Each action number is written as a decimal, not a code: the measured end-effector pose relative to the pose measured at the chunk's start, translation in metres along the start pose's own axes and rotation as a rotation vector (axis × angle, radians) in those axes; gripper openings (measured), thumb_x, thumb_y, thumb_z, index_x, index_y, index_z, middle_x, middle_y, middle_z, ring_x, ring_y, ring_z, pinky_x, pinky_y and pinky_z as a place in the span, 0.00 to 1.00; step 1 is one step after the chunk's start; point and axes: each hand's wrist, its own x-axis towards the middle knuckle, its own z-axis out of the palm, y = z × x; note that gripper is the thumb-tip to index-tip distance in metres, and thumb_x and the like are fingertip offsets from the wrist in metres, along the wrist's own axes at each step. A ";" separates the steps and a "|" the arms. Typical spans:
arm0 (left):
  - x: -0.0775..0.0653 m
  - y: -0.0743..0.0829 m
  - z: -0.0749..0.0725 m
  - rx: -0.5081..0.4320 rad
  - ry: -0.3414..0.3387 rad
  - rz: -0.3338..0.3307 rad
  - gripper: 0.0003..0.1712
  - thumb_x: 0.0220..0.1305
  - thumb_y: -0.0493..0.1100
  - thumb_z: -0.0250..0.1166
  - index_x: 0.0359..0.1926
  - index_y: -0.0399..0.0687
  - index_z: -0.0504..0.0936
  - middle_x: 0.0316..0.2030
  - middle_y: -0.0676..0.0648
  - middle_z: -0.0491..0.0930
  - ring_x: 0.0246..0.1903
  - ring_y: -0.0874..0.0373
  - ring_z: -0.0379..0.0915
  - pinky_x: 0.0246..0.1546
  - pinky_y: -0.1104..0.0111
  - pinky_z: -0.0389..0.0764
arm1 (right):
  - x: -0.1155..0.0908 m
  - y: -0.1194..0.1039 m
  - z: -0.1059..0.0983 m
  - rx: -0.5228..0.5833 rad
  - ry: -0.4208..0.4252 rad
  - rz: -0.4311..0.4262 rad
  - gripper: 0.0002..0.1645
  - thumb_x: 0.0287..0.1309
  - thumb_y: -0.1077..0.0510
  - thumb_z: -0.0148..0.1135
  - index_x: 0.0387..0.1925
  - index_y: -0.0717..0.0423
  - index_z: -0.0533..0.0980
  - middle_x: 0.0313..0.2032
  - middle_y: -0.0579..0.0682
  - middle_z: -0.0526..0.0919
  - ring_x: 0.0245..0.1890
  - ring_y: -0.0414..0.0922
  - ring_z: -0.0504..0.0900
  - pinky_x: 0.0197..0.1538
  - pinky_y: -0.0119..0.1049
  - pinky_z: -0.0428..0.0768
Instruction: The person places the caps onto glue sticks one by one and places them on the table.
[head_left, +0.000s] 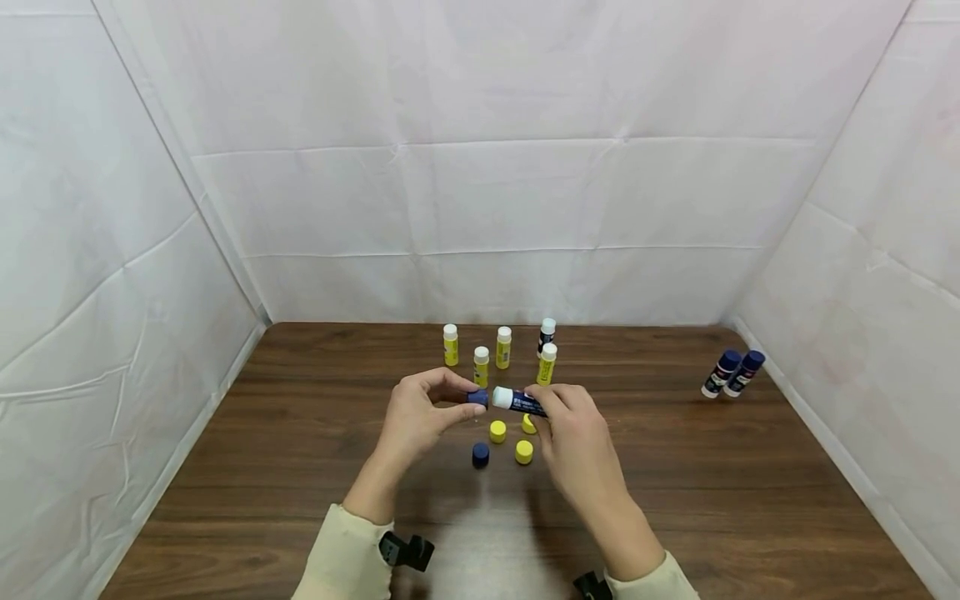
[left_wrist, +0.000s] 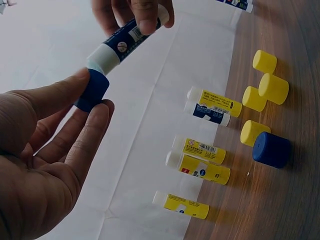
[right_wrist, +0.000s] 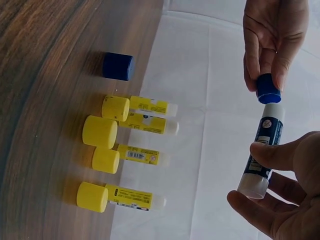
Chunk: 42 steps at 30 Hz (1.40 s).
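Over the middle of the table, my left hand (head_left: pixel 417 417) pinches a dark blue cap (left_wrist: pixel 93 91) between thumb and fingers. My right hand (head_left: pixel 576 429) holds a dark blue glue stick (right_wrist: pixel 265 140) by its label, tilted, with its white end toward the cap. A narrow gap parts cap and stick in the head view. Below the hands, a second blue cap (head_left: pixel 480 455) and several yellow caps (head_left: pixel 523 452) stand on the wood. Behind them are several uncapped yellow glue sticks (head_left: pixel 503 348), upright, and one uncapped blue glue stick (left_wrist: pixel 210 114).
Two capped blue glue sticks (head_left: pixel 722 374) stand side by side at the right of the brown wooden table (head_left: pixel 315 400). White cloth walls (head_left: pixel 510 200) enclose the back and both sides.
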 end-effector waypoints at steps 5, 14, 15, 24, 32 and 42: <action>0.001 -0.001 0.001 -0.006 0.003 -0.002 0.11 0.54 0.36 0.79 0.39 0.49 0.89 0.40 0.51 0.87 0.40 0.53 0.85 0.37 0.65 0.86 | 0.002 -0.002 -0.001 -0.011 -0.008 -0.001 0.22 0.51 0.68 0.77 0.49 0.55 0.85 0.44 0.50 0.84 0.46 0.47 0.80 0.47 0.41 0.84; 0.002 -0.002 0.002 -0.023 -0.023 0.006 0.12 0.54 0.36 0.78 0.40 0.50 0.89 0.41 0.51 0.88 0.39 0.54 0.86 0.38 0.65 0.87 | 0.004 -0.004 -0.003 -0.036 -0.018 -0.036 0.20 0.52 0.69 0.76 0.48 0.55 0.85 0.44 0.50 0.84 0.46 0.47 0.80 0.48 0.40 0.84; 0.002 -0.001 0.002 -0.021 -0.024 0.008 0.12 0.54 0.36 0.78 0.40 0.50 0.89 0.41 0.51 0.88 0.38 0.55 0.86 0.38 0.65 0.87 | 0.004 -0.003 -0.003 -0.038 -0.019 -0.043 0.20 0.52 0.70 0.76 0.48 0.55 0.85 0.44 0.50 0.84 0.46 0.47 0.80 0.48 0.40 0.84; 0.002 -0.002 0.003 -0.023 -0.039 0.031 0.11 0.55 0.37 0.78 0.40 0.50 0.89 0.42 0.50 0.88 0.39 0.56 0.85 0.39 0.65 0.86 | 0.005 -0.001 -0.005 -0.050 -0.021 -0.102 0.21 0.51 0.71 0.76 0.48 0.56 0.85 0.44 0.49 0.84 0.47 0.47 0.80 0.48 0.38 0.84; 0.002 -0.003 0.004 -0.030 -0.048 0.033 0.12 0.53 0.37 0.79 0.39 0.51 0.90 0.42 0.50 0.88 0.40 0.54 0.86 0.39 0.65 0.86 | 0.006 0.000 -0.005 -0.056 -0.033 -0.139 0.21 0.52 0.70 0.76 0.48 0.56 0.85 0.45 0.50 0.84 0.48 0.47 0.79 0.50 0.37 0.84; 0.004 -0.003 0.004 -0.060 -0.039 0.043 0.11 0.54 0.36 0.78 0.39 0.50 0.90 0.43 0.49 0.88 0.40 0.52 0.86 0.37 0.67 0.86 | 0.008 0.002 -0.004 -0.079 -0.027 -0.149 0.23 0.49 0.69 0.78 0.48 0.58 0.83 0.44 0.50 0.84 0.48 0.47 0.80 0.51 0.38 0.83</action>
